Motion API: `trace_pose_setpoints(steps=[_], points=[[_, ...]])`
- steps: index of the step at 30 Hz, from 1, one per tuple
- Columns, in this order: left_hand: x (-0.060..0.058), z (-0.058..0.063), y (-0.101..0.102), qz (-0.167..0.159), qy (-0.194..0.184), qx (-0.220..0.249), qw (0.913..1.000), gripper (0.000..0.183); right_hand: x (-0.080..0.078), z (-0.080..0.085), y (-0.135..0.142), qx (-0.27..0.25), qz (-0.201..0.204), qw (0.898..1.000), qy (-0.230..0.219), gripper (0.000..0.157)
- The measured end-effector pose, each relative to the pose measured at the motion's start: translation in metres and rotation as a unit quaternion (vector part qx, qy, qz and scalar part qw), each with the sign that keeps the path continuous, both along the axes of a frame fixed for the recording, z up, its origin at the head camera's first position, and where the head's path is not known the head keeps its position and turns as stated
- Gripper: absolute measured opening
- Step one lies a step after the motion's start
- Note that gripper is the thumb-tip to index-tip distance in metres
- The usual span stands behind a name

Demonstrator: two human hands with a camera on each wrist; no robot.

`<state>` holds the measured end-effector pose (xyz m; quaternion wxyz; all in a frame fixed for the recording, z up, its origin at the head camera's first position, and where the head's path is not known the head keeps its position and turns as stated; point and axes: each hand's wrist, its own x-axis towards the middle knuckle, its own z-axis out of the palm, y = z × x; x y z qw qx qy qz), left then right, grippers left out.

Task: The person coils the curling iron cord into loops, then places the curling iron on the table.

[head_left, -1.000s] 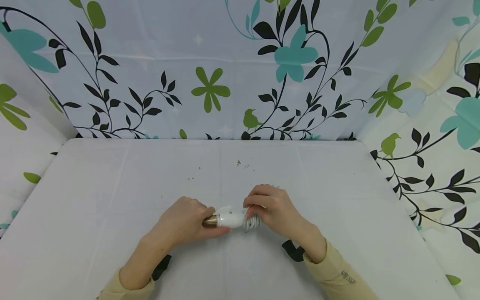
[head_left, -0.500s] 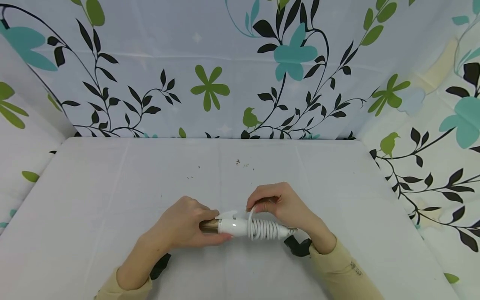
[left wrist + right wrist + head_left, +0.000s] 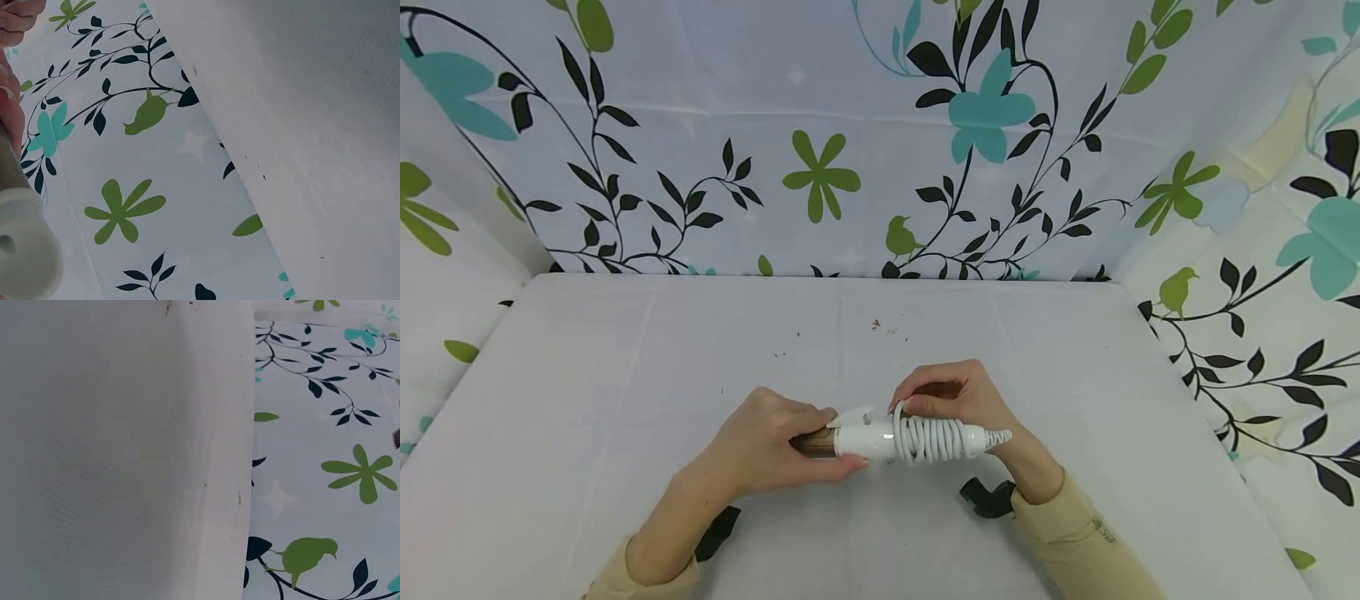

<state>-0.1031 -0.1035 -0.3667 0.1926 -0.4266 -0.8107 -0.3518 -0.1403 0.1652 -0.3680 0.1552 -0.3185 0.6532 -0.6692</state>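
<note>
A curling iron (image 3: 868,440) with a gold barrel and white handle is held crosswise over the table in the head view. My left hand (image 3: 771,437) grips its barrel, thumb and fingers on either side near the white clamp lever (image 3: 852,417). White cord (image 3: 932,439) is wound in several turns round the handle. At the left end of these turns, my right hand (image 3: 951,392) pinches a raised loop of the cord between thumb and fingers. In the left wrist view, the barrel (image 3: 11,165) and a white part shows at the left edge. The right wrist view shows neither hand nor iron.
A white cloth covers the table (image 3: 625,358). Small dark specks (image 3: 876,325) lie on it beyond the hands. Patterned leaf-and-flower curtains (image 3: 820,100) stand at the back and sides. Black straps (image 3: 988,497) hang by both wrists.
My right hand has moved off the coil, leaving the wound cord and handle end in sight, and now pinches a loop. The iron's right end has risen slightly. My left hand keeps its grip.
</note>
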Motion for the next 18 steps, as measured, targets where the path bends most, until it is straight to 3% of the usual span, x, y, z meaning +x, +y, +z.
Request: trace_pose_setpoints(steps=[3, 7, 10, 12, 15, 18], points=[[0.000, 0.001, 0.000, 0.013, 0.015, 0.010, 0.9997, 0.048, 0.001, -0.002, -0.004, -0.023, -0.003, 1.000, -0.017, 0.021], [0.000, 0.002, 0.000, 0.043, 0.006, 0.024, 0.9988, 0.047, 0.001, -0.010, -0.008, -0.013, -0.040, 0.999, 0.032, 0.021], [0.001, 0.002, 0.001, 0.103, -0.007, 0.018, 0.9945, 0.045, 0.004, -0.016, -0.012, 0.011, -0.093, 0.995, 0.017, 0.017], [0.001, 0.002, 0.001, 0.155, -0.030, 0.005, 0.9874, 0.043, 0.006, -0.019, -0.016, 0.031, -0.113, 0.993, -0.004, 0.018], [0.002, 0.002, 0.002, 0.228, -0.085, -0.033, 0.9695, 0.043, 0.009, -0.020, -0.023, 0.063, -0.124, 0.989, -0.052, 0.017], [0.002, 0.000, 0.004, 0.258, -0.157, -0.064, 0.9511, 0.047, 0.011, -0.021, -0.028, 0.105, -0.127, 0.983, -0.081, 0.021]])
